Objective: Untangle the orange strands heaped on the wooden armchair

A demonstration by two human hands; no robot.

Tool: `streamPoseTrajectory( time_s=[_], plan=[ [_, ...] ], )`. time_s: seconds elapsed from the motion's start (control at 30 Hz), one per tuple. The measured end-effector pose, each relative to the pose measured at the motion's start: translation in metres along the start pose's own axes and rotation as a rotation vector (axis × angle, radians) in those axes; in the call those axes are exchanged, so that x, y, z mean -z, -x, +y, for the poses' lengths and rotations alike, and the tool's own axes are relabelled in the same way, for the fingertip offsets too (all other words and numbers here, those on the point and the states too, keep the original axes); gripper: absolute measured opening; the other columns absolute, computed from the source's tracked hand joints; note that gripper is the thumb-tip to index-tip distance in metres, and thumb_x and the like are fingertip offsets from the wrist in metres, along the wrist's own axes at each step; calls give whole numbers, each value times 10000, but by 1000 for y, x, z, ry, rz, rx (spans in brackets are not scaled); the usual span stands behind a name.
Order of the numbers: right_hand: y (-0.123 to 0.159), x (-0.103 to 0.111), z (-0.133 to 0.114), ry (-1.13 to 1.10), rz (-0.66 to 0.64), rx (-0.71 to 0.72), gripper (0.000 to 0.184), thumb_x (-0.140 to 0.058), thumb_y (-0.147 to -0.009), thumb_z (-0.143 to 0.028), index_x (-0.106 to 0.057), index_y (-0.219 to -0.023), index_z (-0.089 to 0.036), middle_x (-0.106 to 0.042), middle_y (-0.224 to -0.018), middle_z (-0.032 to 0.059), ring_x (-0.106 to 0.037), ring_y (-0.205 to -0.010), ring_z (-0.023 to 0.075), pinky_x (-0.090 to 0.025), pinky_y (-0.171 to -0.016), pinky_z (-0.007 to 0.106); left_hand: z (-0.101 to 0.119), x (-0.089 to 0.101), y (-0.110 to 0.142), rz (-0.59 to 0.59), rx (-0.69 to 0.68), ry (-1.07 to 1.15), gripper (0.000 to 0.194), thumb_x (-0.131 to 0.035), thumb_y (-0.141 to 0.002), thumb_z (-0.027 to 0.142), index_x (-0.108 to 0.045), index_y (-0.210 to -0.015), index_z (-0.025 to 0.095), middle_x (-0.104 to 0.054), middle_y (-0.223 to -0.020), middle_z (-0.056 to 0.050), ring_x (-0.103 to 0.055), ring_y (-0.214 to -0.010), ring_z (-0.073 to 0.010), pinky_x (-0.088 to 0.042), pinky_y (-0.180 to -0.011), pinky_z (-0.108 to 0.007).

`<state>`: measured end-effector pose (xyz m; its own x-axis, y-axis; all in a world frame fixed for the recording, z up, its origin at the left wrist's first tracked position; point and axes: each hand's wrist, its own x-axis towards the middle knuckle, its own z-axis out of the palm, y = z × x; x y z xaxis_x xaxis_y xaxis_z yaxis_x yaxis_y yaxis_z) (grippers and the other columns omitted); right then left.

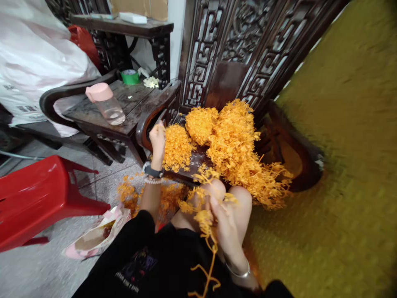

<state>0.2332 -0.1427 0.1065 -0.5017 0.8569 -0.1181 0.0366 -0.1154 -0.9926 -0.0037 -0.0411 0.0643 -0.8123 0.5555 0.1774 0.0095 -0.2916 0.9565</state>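
My right hand is closed on an orange branching plastic sprig above my knees. The sprig's thin stem hangs down over the black shirt, and its curly tips fan out past my fingers. My left hand, with a dark watch at the wrist, is raised beside the chair's arm with its fingers pinched together. What they hold, if anything, is too small to make out. Right of that hand lies a mound of small orange pieces on the dark wooden chair seat. A bigger heap of orange sprigs spreads toward my knees.
More orange pieces litter the floor. To the left stand a red plastic stool and an open pink-and-white bag. A pink-lidded bottle and green tape sit on the wooden side table. Large white sacks lie behind.
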Motion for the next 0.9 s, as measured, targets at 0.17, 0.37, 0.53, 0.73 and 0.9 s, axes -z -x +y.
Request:
streamPoseTrajectory(
  time_s=[0.17,0.37,0.53,0.73,0.9],
  plan=[
    [-24,38,-14,46,214,33,455,-598,-705,-574,-358,-539,-225,-310,-552,-33,-288,-520,113,-291,-492,274,-30,-27,1,-303,-212,-648,253,-494,-899,326,-627,-785,142,-623,-735,-78,-579,-753,-201,-383,-697,-282],
    [-37,44,-2,-97,193,-82,364,-615,-698,-501,-417,-586,-217,-361,-563,-40,-321,-519,101,-286,-477,257,-64,-6,-2,-136,-120,-1049,340,-474,-874,169,-596,-1177,75,-439,-1369,-248,-285,-1325,-410,-175,-1039,-610],
    [-42,45,5,-147,299,-77,248,-655,-713,-420,-537,-670,-206,-490,-662,-17,-441,-617,123,-369,-572,264,-29,-12,33,-333,-252,-581,417,-428,-922,399,-552,-1264,195,-388,-1457,-140,-303,-1372,-296,-253,-1107,-478],
    [-65,31,11,-141,210,-57,330,-603,-750,-500,-492,-626,-215,-422,-582,-27,-370,-538,116,-303,-486,264,24,-37,111,-738,-101,94,534,-434,-880,562,-510,-1292,232,-646,-1105,-108,-627,-881,-184,-487,-729,-287],
    [-62,11,25,-62,33,-32,481,-558,-738,-603,-350,-547,-214,-282,-497,-61,-247,-472,87,-223,-451,247,7,-55,97,-522,-85,-88,379,-520,-864,478,-632,-694,158,-510,-506,15,-440,-458,-94,-313,-476,-220]
  ],
)
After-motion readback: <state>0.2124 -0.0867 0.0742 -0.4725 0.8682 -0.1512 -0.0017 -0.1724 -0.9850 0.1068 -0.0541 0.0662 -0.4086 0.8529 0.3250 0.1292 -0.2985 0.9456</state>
